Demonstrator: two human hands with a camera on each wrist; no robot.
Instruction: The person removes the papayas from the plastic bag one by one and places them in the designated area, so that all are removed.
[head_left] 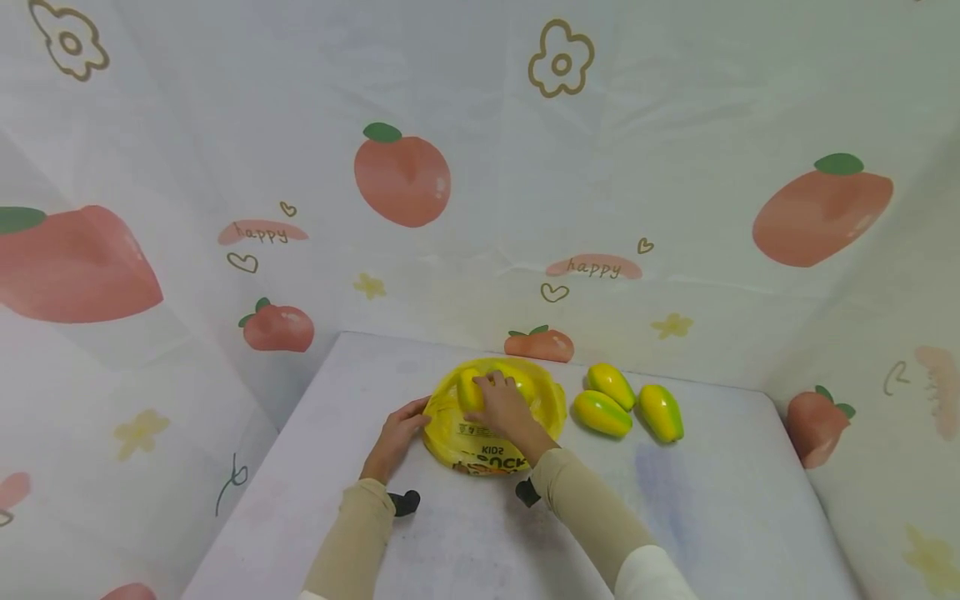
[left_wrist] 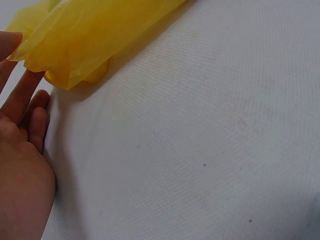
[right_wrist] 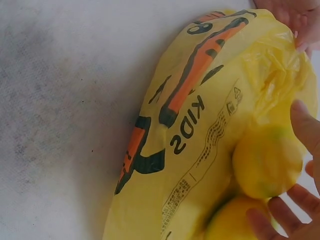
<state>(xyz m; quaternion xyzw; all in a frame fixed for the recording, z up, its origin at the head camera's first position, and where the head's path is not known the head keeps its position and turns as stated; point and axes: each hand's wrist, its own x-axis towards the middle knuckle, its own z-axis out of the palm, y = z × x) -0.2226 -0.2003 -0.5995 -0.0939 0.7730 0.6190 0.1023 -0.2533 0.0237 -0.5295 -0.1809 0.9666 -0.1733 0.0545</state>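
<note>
A yellow plastic bag (head_left: 446, 437) with printed letters lies spread on the table, its mouth rolled into a round opening. Two yellow-green papayas sit inside; one papaya (right_wrist: 267, 160) is close by my right fingers, and another papaya (right_wrist: 235, 222) lies beside it. My left hand (head_left: 396, 440) pinches the bag's left rim between thumb and fingers. Reaching into the bag, my right hand (head_left: 506, 408) has its thumb and fingers spread loosely around the nearer papaya. In the right wrist view the thumb tip stands apart from that fruit.
Right of the bag lie three more papayas: one papaya (head_left: 611, 385) at the back, another papaya (head_left: 602, 413) in front of it, and a third papaya (head_left: 662, 413) farther right. The white table (head_left: 465, 542) meets a fruit-printed cloth wall (head_left: 480, 275) behind.
</note>
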